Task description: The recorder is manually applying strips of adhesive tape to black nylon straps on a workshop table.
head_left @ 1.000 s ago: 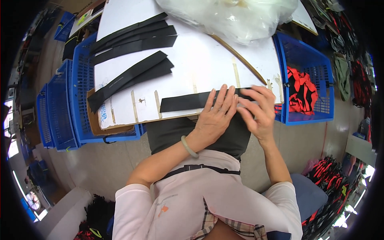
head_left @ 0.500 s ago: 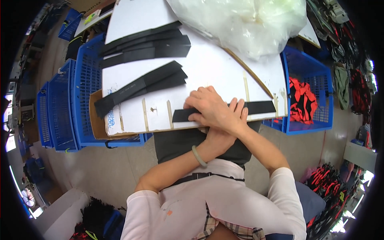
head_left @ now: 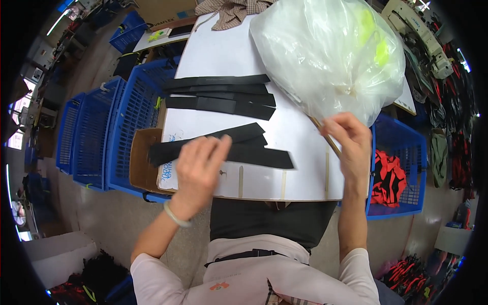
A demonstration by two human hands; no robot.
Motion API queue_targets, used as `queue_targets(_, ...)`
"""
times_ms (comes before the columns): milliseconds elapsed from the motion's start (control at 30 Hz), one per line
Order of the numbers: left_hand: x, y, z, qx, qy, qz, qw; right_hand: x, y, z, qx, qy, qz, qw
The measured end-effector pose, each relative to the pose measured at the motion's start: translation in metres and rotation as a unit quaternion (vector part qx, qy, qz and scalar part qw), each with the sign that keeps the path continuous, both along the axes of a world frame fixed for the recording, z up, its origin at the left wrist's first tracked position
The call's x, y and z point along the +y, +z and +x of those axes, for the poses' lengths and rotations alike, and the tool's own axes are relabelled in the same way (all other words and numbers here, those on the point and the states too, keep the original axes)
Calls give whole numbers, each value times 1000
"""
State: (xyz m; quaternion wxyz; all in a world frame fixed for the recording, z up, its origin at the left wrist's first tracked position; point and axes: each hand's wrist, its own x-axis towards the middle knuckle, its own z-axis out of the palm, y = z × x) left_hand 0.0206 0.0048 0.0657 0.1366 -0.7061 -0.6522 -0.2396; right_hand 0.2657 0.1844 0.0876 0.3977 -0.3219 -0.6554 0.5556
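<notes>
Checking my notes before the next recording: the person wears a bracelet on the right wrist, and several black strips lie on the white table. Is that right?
Not quite: the head view shows the bracelet on the wrist of the left hand. Several black strips do lie on the white table.

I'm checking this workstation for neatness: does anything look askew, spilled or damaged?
Mildly: the lower black strips lie fanned askew, at least one left end jutting past the edge of the white table over the cardboard box. A small dark blemish marks the table beside the blurred left hand. Nothing looks spilled.
</notes>
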Motion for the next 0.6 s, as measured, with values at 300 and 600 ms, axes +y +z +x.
queue_targets(300, -7, -78, -20, -20, 106, -84, 991, 20, -89, -185, -292, 105, 460, 832)
queue_targets(600, -10, -66, -14, -55, 154, -54, 985, 20, -70, -182, -181, 79, 617, 761)
